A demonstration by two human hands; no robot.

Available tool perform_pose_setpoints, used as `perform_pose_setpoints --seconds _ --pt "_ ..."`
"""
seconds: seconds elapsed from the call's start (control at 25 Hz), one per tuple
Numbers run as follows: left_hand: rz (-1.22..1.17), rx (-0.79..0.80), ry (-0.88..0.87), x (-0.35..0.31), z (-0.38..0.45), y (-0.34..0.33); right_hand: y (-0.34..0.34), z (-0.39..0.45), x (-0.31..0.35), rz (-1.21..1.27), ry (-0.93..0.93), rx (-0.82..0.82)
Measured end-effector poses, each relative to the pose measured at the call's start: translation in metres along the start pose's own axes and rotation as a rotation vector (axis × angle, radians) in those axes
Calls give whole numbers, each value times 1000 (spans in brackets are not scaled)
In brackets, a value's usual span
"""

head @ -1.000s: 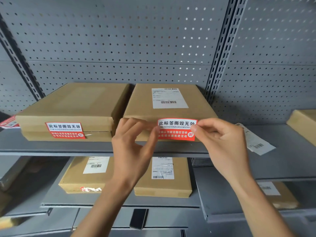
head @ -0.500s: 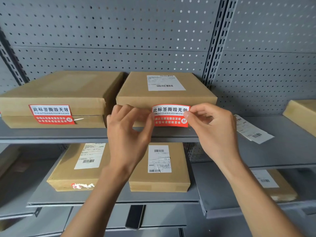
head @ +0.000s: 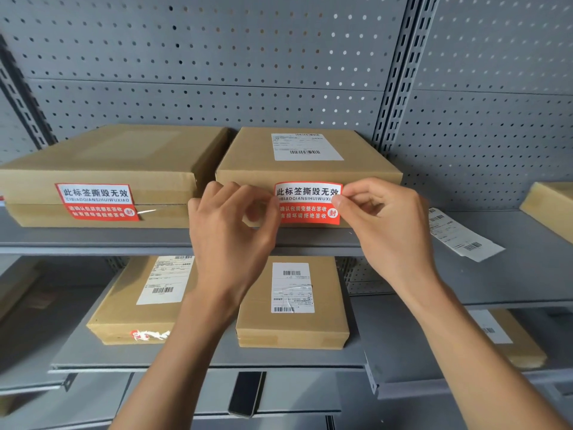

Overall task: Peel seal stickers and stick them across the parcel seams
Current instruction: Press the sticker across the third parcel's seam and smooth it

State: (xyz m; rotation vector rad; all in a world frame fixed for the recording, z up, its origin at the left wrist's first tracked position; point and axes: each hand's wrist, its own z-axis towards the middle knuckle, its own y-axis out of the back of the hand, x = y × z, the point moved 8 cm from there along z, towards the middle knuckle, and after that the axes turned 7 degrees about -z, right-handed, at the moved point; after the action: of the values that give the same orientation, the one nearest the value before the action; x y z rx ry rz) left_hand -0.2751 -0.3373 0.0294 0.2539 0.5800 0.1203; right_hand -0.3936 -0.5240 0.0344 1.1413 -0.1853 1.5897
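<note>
Two parcels are set side by side on the upper shelf (head: 511, 274), the left parcel (head: 102, 162) just beside the right parcel (head: 307, 169), both before the pegboard wall (head: 217, 57). A sticker (head: 96, 200) is fixed across the front seam of the left parcel. A second sticker (head: 307, 202) is held against the front of the right parcel, between the left hand (head: 229, 231) and the right hand (head: 387, 225). A loose label (head: 459, 234) lies on the shelf to the right, and another box (head: 552, 209) farther right. On the lower shelf (head: 201, 358), two more parcels (head: 130, 318) (head: 291, 330) are placed side by side.
</note>
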Motion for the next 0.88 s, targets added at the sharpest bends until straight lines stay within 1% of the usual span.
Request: perform_pose_setpoints --seconds 0.88 --pt "87 35 -12 9 3 -1 -12 0 -2 -54 -1 -23"
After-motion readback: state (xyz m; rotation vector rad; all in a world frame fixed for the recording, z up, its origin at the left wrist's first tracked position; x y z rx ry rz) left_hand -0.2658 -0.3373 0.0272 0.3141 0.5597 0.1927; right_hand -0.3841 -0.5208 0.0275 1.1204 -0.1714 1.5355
